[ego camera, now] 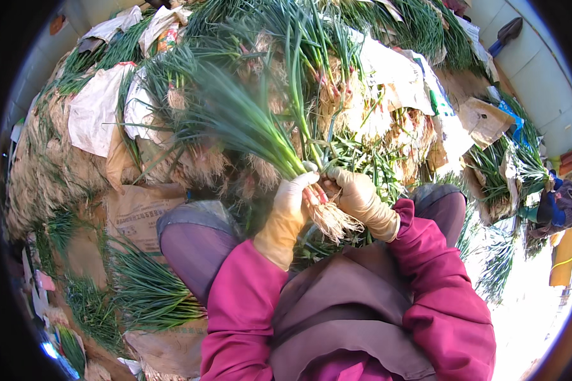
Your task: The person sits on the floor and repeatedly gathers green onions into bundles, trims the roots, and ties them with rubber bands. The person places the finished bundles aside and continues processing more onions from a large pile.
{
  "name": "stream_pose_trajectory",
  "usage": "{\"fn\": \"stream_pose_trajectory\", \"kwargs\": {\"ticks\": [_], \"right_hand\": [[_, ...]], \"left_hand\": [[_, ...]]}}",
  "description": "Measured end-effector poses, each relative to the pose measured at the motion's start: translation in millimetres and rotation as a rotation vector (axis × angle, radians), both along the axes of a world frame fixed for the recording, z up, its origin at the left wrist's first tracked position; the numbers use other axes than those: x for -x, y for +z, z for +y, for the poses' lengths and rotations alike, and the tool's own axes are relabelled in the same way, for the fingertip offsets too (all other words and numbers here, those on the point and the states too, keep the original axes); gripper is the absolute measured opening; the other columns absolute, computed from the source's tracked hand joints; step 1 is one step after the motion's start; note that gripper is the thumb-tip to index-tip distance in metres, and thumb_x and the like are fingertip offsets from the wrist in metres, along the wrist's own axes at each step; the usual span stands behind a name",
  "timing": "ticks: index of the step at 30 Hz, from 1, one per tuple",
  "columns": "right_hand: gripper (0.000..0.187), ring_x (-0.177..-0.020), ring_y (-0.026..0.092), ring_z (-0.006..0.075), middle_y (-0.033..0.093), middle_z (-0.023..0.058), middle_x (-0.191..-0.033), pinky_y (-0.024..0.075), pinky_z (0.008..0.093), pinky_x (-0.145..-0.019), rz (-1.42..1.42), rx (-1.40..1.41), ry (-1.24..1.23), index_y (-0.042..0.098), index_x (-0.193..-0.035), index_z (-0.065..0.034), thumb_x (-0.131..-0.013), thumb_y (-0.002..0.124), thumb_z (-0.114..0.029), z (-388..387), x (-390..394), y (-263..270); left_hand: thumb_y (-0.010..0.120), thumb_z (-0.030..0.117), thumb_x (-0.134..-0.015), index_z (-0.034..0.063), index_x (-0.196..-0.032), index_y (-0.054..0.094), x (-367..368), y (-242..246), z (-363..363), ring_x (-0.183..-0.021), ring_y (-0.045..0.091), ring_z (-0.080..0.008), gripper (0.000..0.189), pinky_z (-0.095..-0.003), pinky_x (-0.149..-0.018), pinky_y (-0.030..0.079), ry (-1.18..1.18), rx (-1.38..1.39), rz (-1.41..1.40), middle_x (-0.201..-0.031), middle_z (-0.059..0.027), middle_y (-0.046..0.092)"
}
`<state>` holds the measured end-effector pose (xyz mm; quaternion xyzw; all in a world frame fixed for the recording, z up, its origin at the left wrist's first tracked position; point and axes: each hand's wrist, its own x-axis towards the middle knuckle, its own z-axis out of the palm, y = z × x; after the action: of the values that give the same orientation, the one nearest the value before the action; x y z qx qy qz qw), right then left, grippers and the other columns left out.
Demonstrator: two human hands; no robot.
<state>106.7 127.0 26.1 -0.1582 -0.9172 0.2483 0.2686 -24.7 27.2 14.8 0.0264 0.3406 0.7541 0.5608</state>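
Both of my hands wear pale yellowish gloves. My left hand [288,209] grips a bunch of green onions [276,145] around its reddish lower stems; the leaves point up and left, and the pale roots hang down to the right. Close against the bunch, my right hand [366,202] has its fingers bent inward at a stalk near the stem bases; its fingertips are partly hidden, so what they pinch is unclear. Stripped green leaves [376,164] lie in a pile just beyond my right hand. Further onions with reddish stems and roots [336,90] stand heaped ahead.
A big heap of rooted onions [52,157] rises at left, partly covered by white sacks [97,109]. An onion bundle [155,290] lies on printed brown sacking [143,214] beside my left knee. At far right a co-worker [555,205] handles onions. A trowel-like tool [506,35] is near the wall.
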Motion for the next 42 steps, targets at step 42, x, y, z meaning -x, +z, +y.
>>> {"fn": "stream_pose_trajectory", "kwargs": {"ticks": [42], "right_hand": [[0.03,-0.083,0.062,0.0191,0.066,0.0108,-0.091,0.0487,0.0301,-0.073,-0.318,0.445,0.238,0.06,-0.109,-0.001,-0.082,0.061,-0.012,64.6,1.2,32.5]], "left_hand": [[0.057,0.002,-0.083,0.0037,-0.087,0.059,12.7,-12.8,-15.1,-0.067,0.062,-0.0216,0.005,-0.0302,-0.057,0.052,0.056,-0.029,-0.067,-0.087,-0.0146,0.065]]}}
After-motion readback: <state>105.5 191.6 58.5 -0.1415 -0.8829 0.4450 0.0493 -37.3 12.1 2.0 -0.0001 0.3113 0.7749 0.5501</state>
